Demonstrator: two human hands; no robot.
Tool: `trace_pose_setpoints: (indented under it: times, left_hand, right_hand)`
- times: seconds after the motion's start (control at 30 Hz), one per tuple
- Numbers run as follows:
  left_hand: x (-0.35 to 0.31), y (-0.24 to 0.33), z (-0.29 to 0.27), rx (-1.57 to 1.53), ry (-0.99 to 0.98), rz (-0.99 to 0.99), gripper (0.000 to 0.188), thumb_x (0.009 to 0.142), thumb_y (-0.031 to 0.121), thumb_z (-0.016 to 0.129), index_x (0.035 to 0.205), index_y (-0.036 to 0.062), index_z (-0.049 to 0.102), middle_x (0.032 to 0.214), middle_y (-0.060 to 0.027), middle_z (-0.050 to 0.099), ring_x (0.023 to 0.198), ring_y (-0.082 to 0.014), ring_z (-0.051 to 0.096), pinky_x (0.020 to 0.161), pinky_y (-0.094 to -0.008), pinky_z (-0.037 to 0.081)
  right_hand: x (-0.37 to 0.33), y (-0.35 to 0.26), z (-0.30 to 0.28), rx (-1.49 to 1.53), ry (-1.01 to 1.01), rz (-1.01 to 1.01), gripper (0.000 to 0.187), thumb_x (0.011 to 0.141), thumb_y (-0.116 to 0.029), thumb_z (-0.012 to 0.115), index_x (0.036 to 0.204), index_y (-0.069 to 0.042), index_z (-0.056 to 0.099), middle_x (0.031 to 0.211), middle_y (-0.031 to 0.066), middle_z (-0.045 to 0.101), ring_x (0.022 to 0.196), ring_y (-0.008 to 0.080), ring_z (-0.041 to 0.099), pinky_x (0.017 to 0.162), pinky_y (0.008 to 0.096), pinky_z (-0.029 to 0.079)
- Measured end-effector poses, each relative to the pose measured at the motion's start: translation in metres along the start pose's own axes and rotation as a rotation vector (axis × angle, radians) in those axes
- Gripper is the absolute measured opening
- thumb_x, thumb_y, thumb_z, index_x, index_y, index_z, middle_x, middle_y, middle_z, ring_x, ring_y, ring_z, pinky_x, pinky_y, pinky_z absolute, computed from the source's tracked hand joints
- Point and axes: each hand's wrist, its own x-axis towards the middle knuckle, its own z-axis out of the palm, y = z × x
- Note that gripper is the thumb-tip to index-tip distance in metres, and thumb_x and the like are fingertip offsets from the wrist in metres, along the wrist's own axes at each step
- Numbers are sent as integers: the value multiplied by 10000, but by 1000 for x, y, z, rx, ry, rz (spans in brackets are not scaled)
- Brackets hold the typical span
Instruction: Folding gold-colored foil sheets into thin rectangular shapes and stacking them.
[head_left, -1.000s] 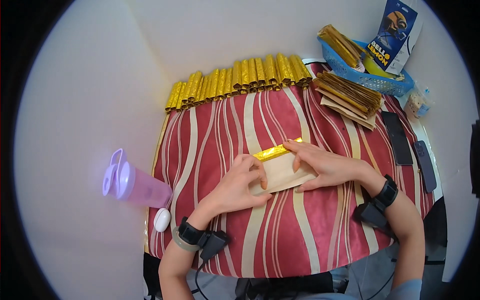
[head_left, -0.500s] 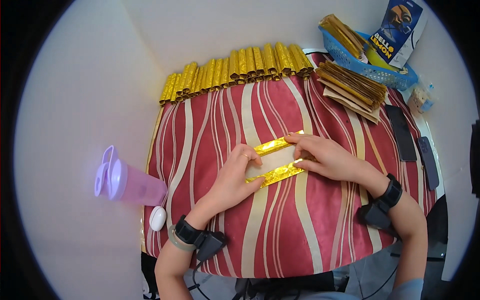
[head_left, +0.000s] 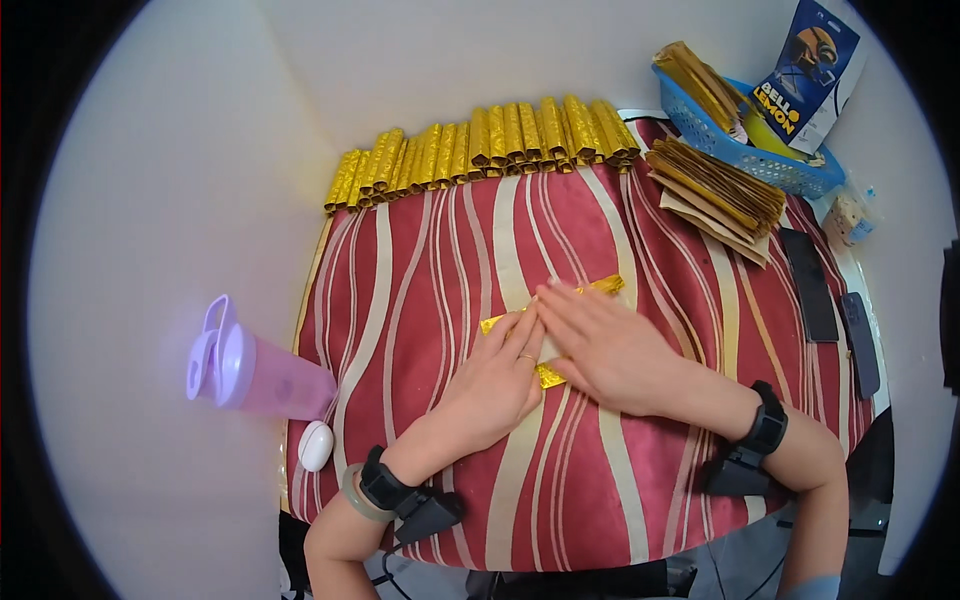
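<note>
Gold rolls [head_left: 470, 150] line the far edge of the surface [head_left: 452, 275]; left hand [head_left: 498, 375] and right hand [head_left: 615, 350] — fingers outstretched flat, pinching nothing — part-cover gold-edged paper [head_left: 549, 375], long axis slanting far-right.

A red, wavy-striped cloth [head_left: 430, 300] covers the table [head_left: 650, 480]. Near its middle lies a gold-edged paper sheet [head_left: 549, 350], partly hidden. Gold tubes [head_left: 445, 158] lie stacked at 11 o'clock. Between 1 and 2 sits a paper stack [head_left: 718, 188], a blue basket [head_left: 785, 174] just beyond. Towards 3 lie a black phone [head_left: 808, 285] and a bluish phone [head_left: 861, 345]; at 9, a lilac bottle [head_left: 285, 378]; at 8, a white oval case [head_left: 316, 446].
</note>
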Motion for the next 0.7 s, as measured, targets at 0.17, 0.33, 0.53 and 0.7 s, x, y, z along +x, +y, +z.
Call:
trace_pose_setpoints:
  times: [0.17,0.33,0.53,0.7]
  left_hand:
    - [-5,2,-9,-39,-38,-46,608,928,161,508,1423,-108,279,1491,-270,284,1408,-387,259,1151,-435,239]
    - [-7,1,-6,6,-55,-80,633,941,191,503,1442,-96,242,1506,-273,254,1420,-387,237,1157,-443,219]
    - [-8,-1,-9,-11,-59,-91,619,962,222,472,1457,-67,237,1527,-249,233,1435,-366,211,1169,-441,181]
    - [-4,-10,-12,75,-168,-57,605,969,244,472,1487,23,251,1564,-181,192,1461,-340,142,1148,-580,88]
  right_hand:
    - [-4,2,5,239,-156,83,693,965,-388,483,1425,97,299,1506,257,285,1419,341,269,1160,409,229]
    - [-20,22,-7,108,-200,187,707,991,-456,394,1441,78,284,1524,234,268,1443,307,228,1173,418,187]
    - [-23,26,-9,45,-218,202,715,986,-467,385,1443,75,289,1516,223,296,1444,285,232,1173,435,166]
    - [-27,16,-13,-78,-193,191,721,976,-483,396,1418,83,339,1491,234,340,1432,295,260,1167,445,178]
